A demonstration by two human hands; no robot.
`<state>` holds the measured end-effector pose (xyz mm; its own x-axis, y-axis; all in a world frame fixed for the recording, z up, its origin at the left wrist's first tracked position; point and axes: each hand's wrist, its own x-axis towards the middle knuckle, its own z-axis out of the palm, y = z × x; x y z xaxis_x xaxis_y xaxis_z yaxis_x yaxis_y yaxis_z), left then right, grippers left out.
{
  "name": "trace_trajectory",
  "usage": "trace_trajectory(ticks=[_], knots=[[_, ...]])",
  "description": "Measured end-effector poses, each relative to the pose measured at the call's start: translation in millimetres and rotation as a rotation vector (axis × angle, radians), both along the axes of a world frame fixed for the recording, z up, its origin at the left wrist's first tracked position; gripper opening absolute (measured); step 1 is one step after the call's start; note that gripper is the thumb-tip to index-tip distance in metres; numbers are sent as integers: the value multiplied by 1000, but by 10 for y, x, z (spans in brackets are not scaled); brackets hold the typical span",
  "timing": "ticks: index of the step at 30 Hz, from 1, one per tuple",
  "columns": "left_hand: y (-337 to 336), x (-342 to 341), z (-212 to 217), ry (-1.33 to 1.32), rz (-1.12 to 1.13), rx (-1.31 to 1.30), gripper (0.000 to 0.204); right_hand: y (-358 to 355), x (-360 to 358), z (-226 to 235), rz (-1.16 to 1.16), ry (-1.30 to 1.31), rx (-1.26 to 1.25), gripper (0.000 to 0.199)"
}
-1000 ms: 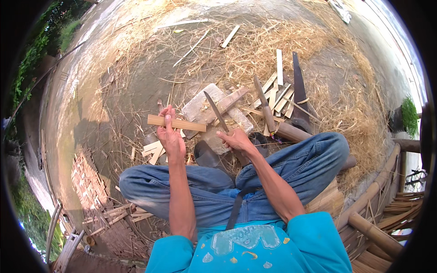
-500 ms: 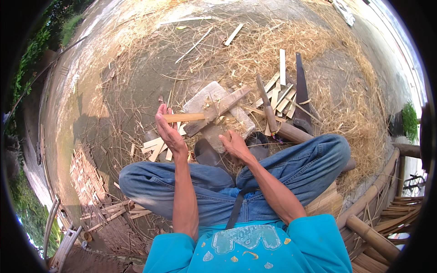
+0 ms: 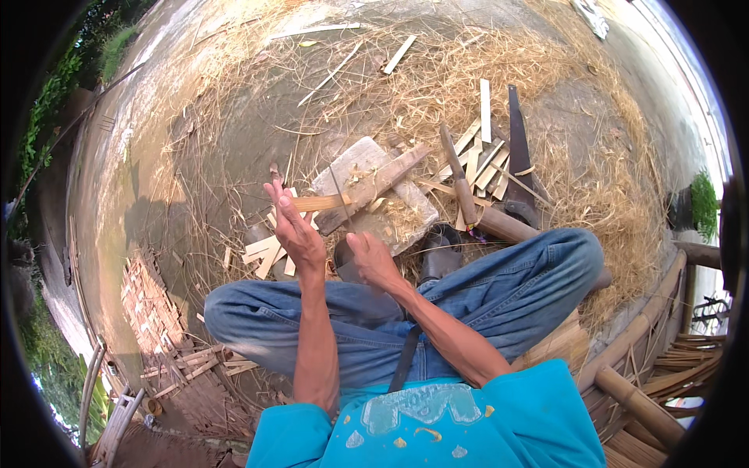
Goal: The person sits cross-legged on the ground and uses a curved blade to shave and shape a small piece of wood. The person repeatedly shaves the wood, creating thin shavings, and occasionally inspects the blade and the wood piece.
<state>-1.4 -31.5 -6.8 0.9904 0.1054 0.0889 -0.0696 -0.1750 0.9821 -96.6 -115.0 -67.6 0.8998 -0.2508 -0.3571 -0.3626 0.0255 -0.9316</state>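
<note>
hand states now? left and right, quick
Left hand: closed on a short bamboo strip, held out over the stone block.
Right hand: gripping a thin blade, its edge at the strip.

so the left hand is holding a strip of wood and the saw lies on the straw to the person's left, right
Not quite. The left hand does hold the strip of wood, but the saw lies on the straw to the person's right, beyond the raised knee, as the head view shows.
</note>
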Motion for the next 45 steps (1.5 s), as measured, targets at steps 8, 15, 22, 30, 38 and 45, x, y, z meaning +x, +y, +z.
trace_trajectory(ticks=[8, 15, 22, 30, 38, 45], knots=[[17, 51, -7, 24, 10, 10, 70, -23, -104, -124, 15, -115, -104, 40], [109, 79, -81, 50, 4, -14, 70, -29, -158, -77, 111, -37, -145, 47], [195, 191, -308, 146, -60, -342, 60, -126, -161, -306, -52, 251, 256, 51], [327, 239, -235, 28, 8, -256, 48, -265, -180, -228, -99, 4, -190, 47], [43, -53, -333, 325, -181, -194, 44, -245, -107, -80, -310, -138, -154, 43], [-71, -32, -283, 475, -76, -263, 60, -334, -149, -219, -283, -62, -215, 49]])
